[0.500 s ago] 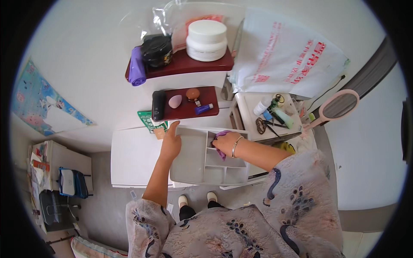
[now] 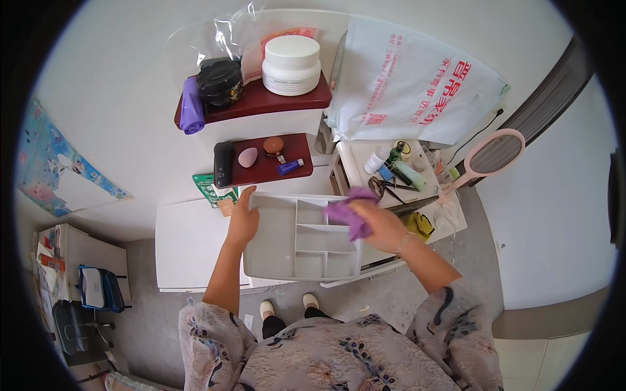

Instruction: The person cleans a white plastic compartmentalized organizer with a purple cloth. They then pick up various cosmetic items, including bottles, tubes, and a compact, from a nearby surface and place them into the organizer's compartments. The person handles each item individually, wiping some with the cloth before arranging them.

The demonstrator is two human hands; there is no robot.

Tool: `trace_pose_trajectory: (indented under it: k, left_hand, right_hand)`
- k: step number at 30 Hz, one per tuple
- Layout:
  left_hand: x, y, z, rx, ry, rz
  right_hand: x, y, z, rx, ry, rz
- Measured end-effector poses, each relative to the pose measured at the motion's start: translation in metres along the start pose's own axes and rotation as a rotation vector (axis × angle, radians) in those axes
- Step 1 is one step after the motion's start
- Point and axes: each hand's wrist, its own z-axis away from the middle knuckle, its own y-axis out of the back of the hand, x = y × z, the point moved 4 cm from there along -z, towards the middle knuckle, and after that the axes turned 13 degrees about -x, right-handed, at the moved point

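Note:
A white divided tray (image 2: 270, 241) rests on the white furniture top in front of me, with one large section at its left and several small compartments at its right. My left hand (image 2: 242, 223) grips its far left side, the fingers partly hidden by the rim. Crumpled in my right hand (image 2: 383, 227) is a purple cloth (image 2: 352, 212). It hangs over the tray's far right corner, beside the small compartments. Inside the tray I see no loose items.
Behind the tray, a dark red shelf (image 2: 257, 173) bears a black case, a pink makeup sponge (image 2: 248, 157) and a purple tube (image 2: 290, 167). A white jar (image 2: 291, 65) stands higher up. At right are a cluttered white drawer box (image 2: 352, 163) and a pink hand mirror (image 2: 499, 153).
My right hand has lifted the purple cloth out of the small compartments and moved right, to the tray's far right corner. My left hand keeps its grip on the tray.

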Motion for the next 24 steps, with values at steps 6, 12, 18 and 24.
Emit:
trace_pose_trajectory:
  k: [6,12,18,24]
  left_hand:
    - [0.01,-0.004,0.0,-0.032,0.012,-0.046]
    - [0.018,-0.01,0.011,0.019,0.04,-0.094]
    - [0.014,-0.01,0.01,0.019,0.034,-0.111]
    - [-0.008,-0.02,0.01,0.012,0.05,-0.142]
  right_hand:
    - [0.014,-0.043,-0.061,-0.938,-0.322,0.543]
    - [-0.001,-0.053,-0.075,-1.157,-0.414,0.721]
    - [0.019,0.0,-0.032,-0.817,-0.287,-0.079]
    - [0.034,0.044,0.075,-0.233,-0.388,-0.102]
